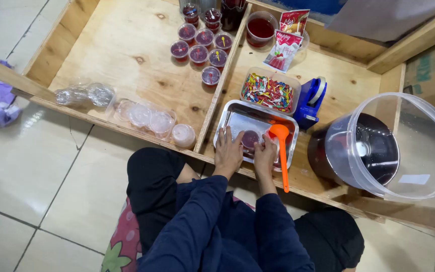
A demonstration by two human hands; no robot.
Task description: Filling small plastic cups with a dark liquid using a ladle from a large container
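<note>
Nine small cups [200, 48] of red jelly, filled and lidded, I count grouped on the left bay of the wooden tray [127, 45]. One more, the cup in hand [250, 138], sits in the metal pan [237, 118], apparently not yet sealed. Empty cups [149, 118] in clear sleeves remain unused. Left hand [228, 151] and right hand [265, 153], both palm-down, fingertips pinching that cup from either side. Orange ladle [281, 151] rests beside; big jug [378, 148] of liquid part-full.
</note>
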